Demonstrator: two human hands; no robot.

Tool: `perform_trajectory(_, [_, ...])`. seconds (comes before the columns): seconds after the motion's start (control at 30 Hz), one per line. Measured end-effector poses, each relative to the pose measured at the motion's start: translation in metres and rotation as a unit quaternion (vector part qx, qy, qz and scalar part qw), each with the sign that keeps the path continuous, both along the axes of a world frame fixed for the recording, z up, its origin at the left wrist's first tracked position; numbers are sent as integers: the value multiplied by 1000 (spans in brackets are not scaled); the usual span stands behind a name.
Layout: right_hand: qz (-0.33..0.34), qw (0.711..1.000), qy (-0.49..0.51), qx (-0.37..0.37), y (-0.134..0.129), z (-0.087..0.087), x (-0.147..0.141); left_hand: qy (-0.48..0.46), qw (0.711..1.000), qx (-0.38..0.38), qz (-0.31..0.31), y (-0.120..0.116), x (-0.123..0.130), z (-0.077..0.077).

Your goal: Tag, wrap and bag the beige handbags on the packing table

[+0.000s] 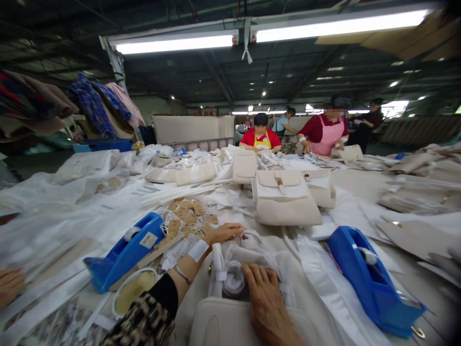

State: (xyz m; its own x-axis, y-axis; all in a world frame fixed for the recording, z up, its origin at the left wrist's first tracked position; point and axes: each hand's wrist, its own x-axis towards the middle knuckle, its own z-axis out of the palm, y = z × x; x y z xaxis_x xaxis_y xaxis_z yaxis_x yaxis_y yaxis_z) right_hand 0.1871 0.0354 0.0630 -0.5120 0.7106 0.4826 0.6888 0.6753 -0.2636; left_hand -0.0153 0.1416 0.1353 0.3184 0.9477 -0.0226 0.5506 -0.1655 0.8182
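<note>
A cream handbag [212, 322] lies in front of me, its upper part filled with clear plastic and white-wrapped straps. A coil of white-wrapped strap [233, 279] sits in its opening. My right hand [264, 300] is on the bag, fingers bent over the edge into the opening beside the coil. Above the far side of the bag, my left hand [224, 233] reaches across with fingers stretched out, close to a plastic-wrapped handle [254, 236]. Whether its fingertips touch the handle is unclear. A white band and a bracelet circle the left wrist.
Blue tape dispensers stand left [126, 252] and right [374, 278]. Brown paper tags [187, 214] are heaped beyond a round tub [135, 288]. More cream bags [284, 197] stand ahead. Another person's hand [10, 286] shows at far left; co-workers [261, 137] are across the table.
</note>
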Motion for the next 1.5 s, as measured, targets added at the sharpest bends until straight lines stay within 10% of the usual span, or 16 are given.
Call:
perform_trajectory(0.27, [8,999,-30,-21,0,9,1,195,980,-2,43,0,-2,20])
perform_trajectory(0.5, [16,999,-21,-19,-1,14,2,311,935,115,126,-45,53,57])
perform_trajectory(0.73, [18,1000,-20,-14,1,14,5,350,918,-25,185,-25,114,17])
perform_trajectory(0.93, [19,1000,-8,-11,3,8,4,332,904,-48,265,-4,118,-16])
perform_trajectory(1.23, [75,986,148,-12,12,-14,13,287,912,1,293,-3,112,-25])
perform_trajectory(1.5, [30,953,294,-67,-3,7,22,266,906,0,330,-13,117,-19])
